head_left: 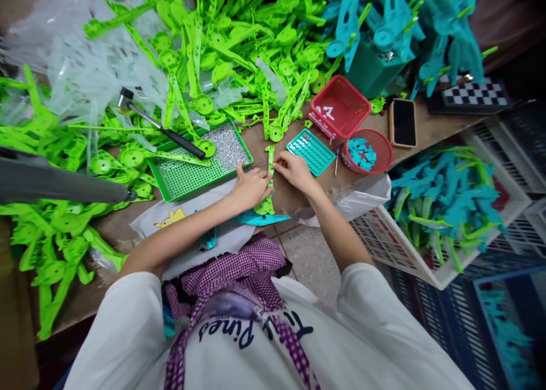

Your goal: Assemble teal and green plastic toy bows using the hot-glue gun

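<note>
Left hand (249, 186) pins the green plastic strip (269, 177) flat at the tabletop (294, 199) edge, fingers pressed on it; right hand (294, 171) pinches its upper part. Advisable: keep strip flat, fingers steady.

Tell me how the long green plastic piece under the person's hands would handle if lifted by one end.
The green plastic piece is long, thin and flat, so it would probably feel light and flex a little. Its flat shape suggests it would slide, not roll, on the table. The left hand and right hand both press on it, which hints that it shifts easily.
</note>
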Demonstrator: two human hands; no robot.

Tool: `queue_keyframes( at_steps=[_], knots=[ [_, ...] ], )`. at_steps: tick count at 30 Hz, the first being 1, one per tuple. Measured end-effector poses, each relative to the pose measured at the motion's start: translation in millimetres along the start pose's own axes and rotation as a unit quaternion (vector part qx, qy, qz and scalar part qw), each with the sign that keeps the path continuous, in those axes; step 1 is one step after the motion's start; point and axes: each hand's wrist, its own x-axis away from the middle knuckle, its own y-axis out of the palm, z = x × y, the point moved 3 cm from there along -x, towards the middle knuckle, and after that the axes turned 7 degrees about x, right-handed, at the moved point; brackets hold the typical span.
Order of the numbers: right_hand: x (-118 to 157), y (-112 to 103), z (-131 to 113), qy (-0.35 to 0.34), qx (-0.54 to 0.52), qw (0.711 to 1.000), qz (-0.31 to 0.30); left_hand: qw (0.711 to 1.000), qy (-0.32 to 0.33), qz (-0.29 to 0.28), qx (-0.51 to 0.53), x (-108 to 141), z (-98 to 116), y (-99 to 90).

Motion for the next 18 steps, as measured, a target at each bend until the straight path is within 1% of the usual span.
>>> queue_keyframes(
  at_steps=[3,5,8,10,12,14,15,18],
  knots=[
    [-13.0,-5.9,1.8,-0.05,-0.037,0.997,-0.054,1.0,-0.004,-0.02,-0.021,-0.3,0.5,0.1],
    [-23.4,-8.9,4.1,-0.068,-0.056,0.99,-0.11,0.999,-0.007,-0.029,-0.04,0.0,0.7,-0.5],
    [-36.5,-10.9,7.5,-0.055,-0.074,0.974,-0.207,0.997,-0.001,-0.05,-0.057,-0.9,1.2,-4.0],
    [-42.2,-11.8,8.9,-0.027,-0.092,0.964,-0.25,0.997,0.009,-0.044,-0.062,-4.4,2.5,-9.6],
    [-45.3,-12.8,8.8,-0.004,-0.11,0.958,-0.266,0.997,0.001,0.006,-0.076,-10.8,3.3,-17.6],
    [-46.3,-13.7,7.6,0.01,-0.12,0.956,-0.269,0.993,-0.019,0.052,-0.103,-18.9,3.5,-23.4],
    [-46.3,-14.0,6.9,0.016,-0.122,0.956,-0.266,0.991,-0.026,0.055,-0.117,-22.9,3.6,-24.1],
    [-46.4,-14.6,5.4,0.031,-0.126,0.957,-0.26,0.989,-0.031,0.018,-0.143,-32.0,4.8,-20.0]
  ],
)
